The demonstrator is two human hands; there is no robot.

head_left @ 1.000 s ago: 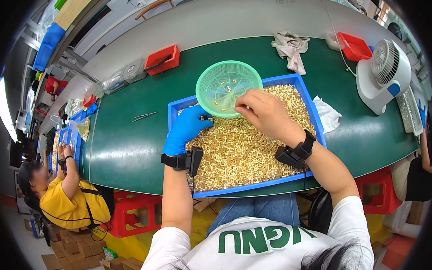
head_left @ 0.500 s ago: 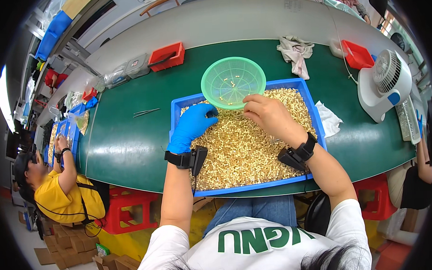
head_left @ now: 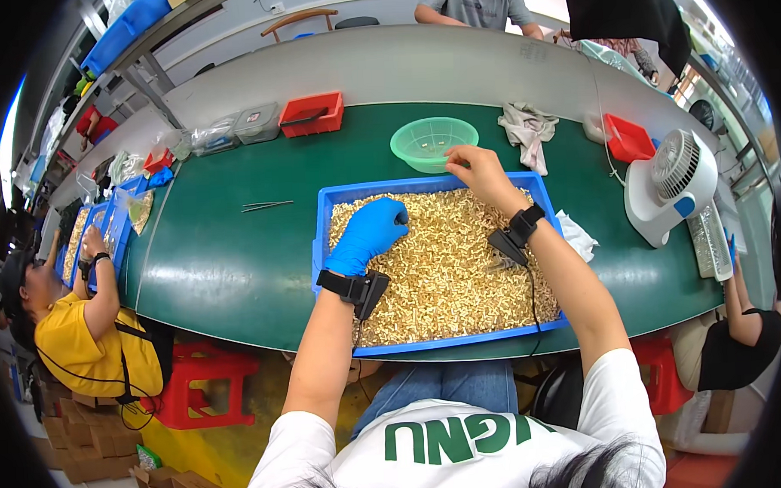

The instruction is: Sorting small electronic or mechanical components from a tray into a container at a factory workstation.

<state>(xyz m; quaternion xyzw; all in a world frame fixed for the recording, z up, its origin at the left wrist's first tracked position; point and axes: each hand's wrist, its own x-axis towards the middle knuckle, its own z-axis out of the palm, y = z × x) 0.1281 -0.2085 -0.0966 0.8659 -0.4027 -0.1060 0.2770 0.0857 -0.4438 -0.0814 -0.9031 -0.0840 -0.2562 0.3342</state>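
A blue tray (head_left: 463,338) full of small gold-coloured metal pieces (head_left: 447,268) lies in front of me on the green table. My left hand (head_left: 375,234), in a blue glove, is over the left part of the pieces with its fingers curled closed; what they hold, if anything, is hidden. Beyond the tray's far edge stands a light green mesh basket (head_left: 415,163) with a few pieces inside. My bare right hand (head_left: 483,174) is at the basket's near right rim, thumb and fingers pinched together. Anything between those fingertips is too small to make out.
Tweezers (head_left: 268,205) lie left of the tray. Farther back are a red bin (head_left: 324,124), clear containers (head_left: 257,124) and a crumpled cloth (head_left: 528,132). A white fan (head_left: 668,187) stands at the right. A person in yellow (head_left: 88,341) works at the left.
The basket has gone from overlapping the tray's far edge to standing beyond it. My left fingers, apart before, have curled closed. My right hand has stayed by the basket's rim. The view has shifted.
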